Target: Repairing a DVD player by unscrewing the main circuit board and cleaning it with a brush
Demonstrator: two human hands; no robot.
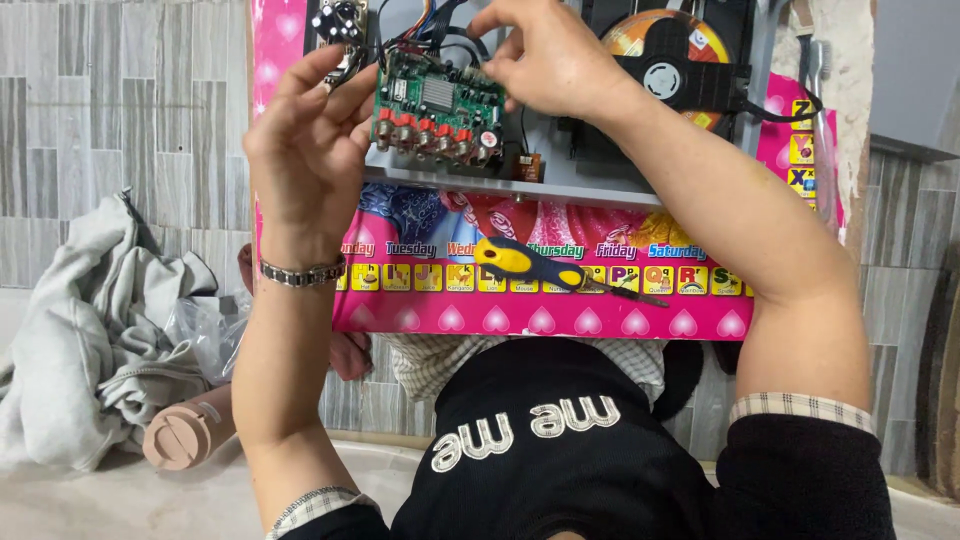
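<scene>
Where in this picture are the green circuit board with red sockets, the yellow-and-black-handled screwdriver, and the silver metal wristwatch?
Green circuit board with red sockets (437, 108): head view, middle of the board's face.
Yellow-and-black-handled screwdriver (528, 263): head view, on the handle.
Silver metal wristwatch (301, 273): head view, on the band.

Screwdriver (545, 266) lies across the pink board (500, 318) below the circuit board (437, 108)

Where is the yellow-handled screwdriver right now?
In the head view, the screwdriver lies untouched on the pink table, below the green circuit board that both hands hold.
</scene>
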